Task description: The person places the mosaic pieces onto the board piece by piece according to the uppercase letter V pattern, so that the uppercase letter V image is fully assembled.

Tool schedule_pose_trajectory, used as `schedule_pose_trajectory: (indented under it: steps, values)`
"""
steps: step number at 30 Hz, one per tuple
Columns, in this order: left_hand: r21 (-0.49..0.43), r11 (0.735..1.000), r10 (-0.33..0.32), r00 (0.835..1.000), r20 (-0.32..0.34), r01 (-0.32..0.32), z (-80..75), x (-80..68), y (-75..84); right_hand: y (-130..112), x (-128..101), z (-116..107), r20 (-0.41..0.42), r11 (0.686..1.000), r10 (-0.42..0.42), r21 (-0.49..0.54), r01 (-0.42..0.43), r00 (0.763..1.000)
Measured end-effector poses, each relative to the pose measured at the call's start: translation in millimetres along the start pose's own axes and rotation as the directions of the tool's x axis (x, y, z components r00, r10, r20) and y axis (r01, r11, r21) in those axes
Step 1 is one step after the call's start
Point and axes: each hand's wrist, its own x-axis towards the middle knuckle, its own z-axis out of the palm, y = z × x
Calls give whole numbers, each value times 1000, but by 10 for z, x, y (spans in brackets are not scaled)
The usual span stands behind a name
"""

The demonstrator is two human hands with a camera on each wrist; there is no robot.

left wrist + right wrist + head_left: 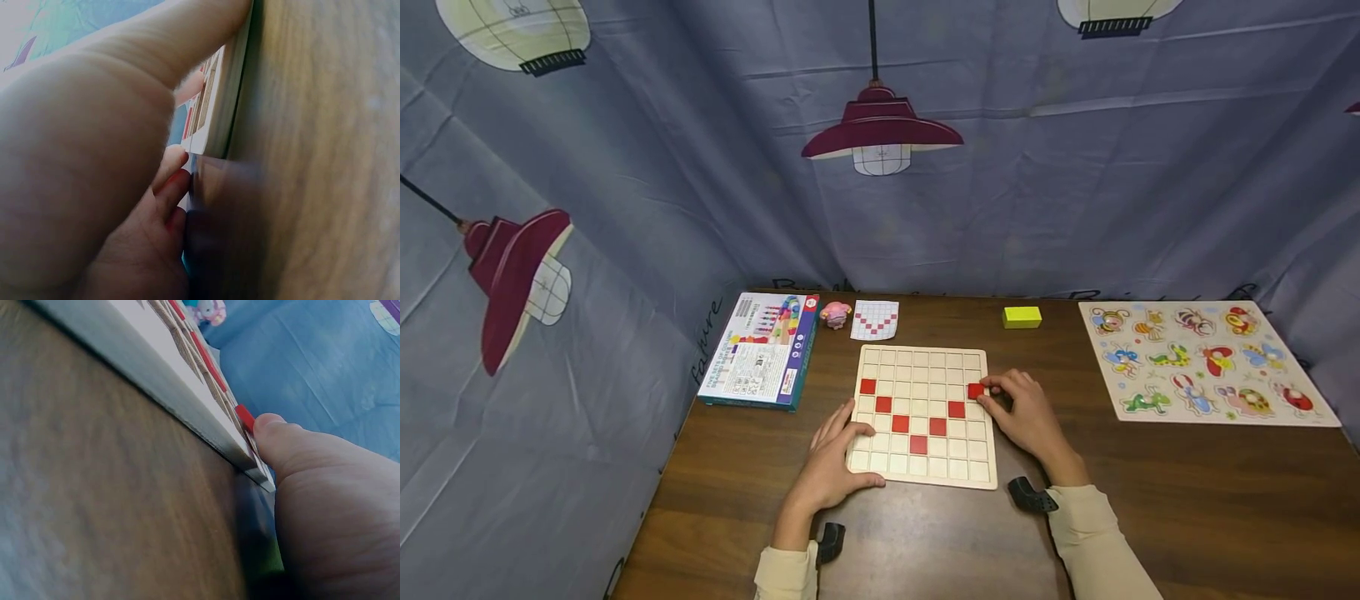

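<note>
The right hand (1026,417) pinches a red tile (975,391) over the board's (922,414) right column, at 3 o'clock from centre. The left hand (833,462), fingers flat, steadies the board's 8 o'clock corner.

A brown wooden table (1187,500) stood in front of a blue-grey cloth wall (700,167). The cloth had drawn lamps on it, a dark red one (881,125) in the middle. It was perhaps a tent.
</note>
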Motion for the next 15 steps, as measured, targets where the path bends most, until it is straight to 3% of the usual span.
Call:
schedule_pose_trajectory:
  steps: [15]
  values:
    - [1, 1000, -1, 1000, 4, 1, 30, 11, -22, 6, -28, -21, 40, 1000, 17, -26, -16, 999]
